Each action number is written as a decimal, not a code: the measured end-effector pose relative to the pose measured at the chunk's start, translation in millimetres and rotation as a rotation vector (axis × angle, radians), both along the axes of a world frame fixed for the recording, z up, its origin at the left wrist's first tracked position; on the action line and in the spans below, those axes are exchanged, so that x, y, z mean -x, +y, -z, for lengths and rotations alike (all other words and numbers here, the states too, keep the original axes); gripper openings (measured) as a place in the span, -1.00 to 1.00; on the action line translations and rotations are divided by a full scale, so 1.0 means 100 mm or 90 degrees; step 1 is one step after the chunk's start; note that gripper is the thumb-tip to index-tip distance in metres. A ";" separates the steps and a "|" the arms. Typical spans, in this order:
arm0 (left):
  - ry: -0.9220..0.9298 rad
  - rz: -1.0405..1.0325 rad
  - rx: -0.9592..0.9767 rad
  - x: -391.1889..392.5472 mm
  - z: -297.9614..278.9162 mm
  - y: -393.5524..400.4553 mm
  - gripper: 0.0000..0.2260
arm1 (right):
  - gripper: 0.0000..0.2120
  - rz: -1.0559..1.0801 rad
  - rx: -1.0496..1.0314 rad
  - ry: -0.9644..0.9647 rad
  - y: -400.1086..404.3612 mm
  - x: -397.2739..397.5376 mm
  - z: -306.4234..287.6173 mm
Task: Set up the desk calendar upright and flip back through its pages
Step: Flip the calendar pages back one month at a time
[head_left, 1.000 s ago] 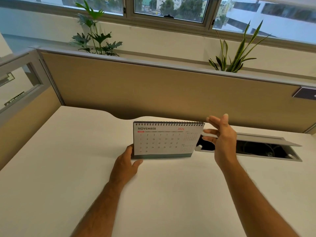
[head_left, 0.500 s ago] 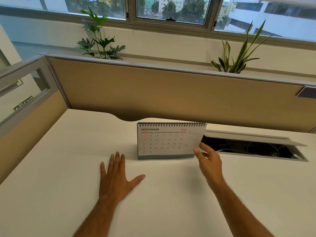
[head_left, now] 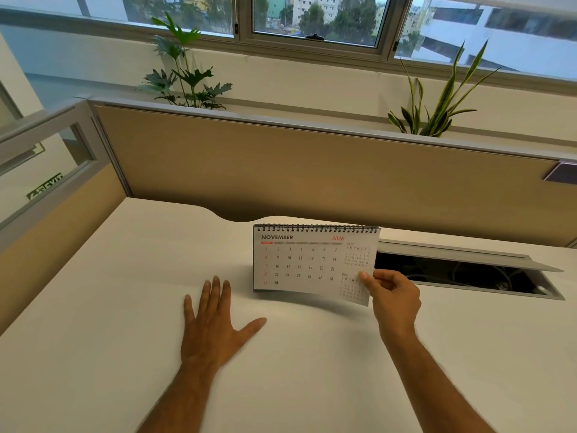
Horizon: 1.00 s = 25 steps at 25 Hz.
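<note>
A: The desk calendar (head_left: 307, 260) is seen standing upright on the white surface (head_left: 109, 307), spiral binding at the top, with the November page facing the camera. It is placed just in front of the beige partition (head_left: 312, 170), and everything else can be located from it.

B: And the right hand (head_left: 394, 297)?

A: It is held at the calendar's lower right corner. The front page is pinched there between thumb and fingers, and that corner is lifted off the stand, so the sheet is bowed forward. The corner is presumably chosen because a page is most easily peeled free there and swung over the rings.

B: So the flip is judged to be under way, not finished.

A: Yes. November is not yet turned over the binding. The setting-up step appears done, since the stand is bearing its own weight.

B: The left hand (head_left: 215, 323) is noted too.

A: It is laid flat on the surface, fingers spread, palm down, to the lower left of the calendar and apart from it. Nothing is gripped. It is probably rested there as a brace.

B: Any hazard?

A: To the right of the calendar an open cable tray (head_left: 462, 273) is set into the surface. With the base unsteadied, the light stand could be tipped by a hard pull.
</note>
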<state>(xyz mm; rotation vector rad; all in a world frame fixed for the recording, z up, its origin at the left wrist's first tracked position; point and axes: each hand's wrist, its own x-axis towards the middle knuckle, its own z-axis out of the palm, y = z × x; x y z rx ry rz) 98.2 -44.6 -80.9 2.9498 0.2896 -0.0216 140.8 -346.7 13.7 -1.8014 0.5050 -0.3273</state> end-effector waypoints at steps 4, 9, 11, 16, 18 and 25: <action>0.009 -0.001 -0.003 0.00 -0.01 0.00 0.08 | -0.79 0.001 0.022 -0.015 -0.06 -0.04 -0.05; -0.001 -0.001 0.000 0.01 -0.02 -0.01 0.08 | -0.81 -0.016 0.061 -0.006 -0.11 -0.04 -0.09; -0.002 -0.003 0.004 0.02 -0.02 -0.01 0.08 | -0.78 -0.038 0.085 0.037 -0.13 -0.03 -0.18; 0.004 -0.007 0.013 0.01 -0.04 -0.02 0.10 | -0.68 -0.255 -0.315 0.124 -0.28 -0.05 -0.62; -0.002 -0.010 0.016 0.02 -0.02 -0.02 0.07 | -0.31 -0.301 -0.443 0.080 -0.31 -0.10 -0.82; -0.018 -0.006 0.012 0.01 0.00 -0.01 0.06 | 0.01 -0.330 -0.431 -0.071 -0.19 -0.30 -1.17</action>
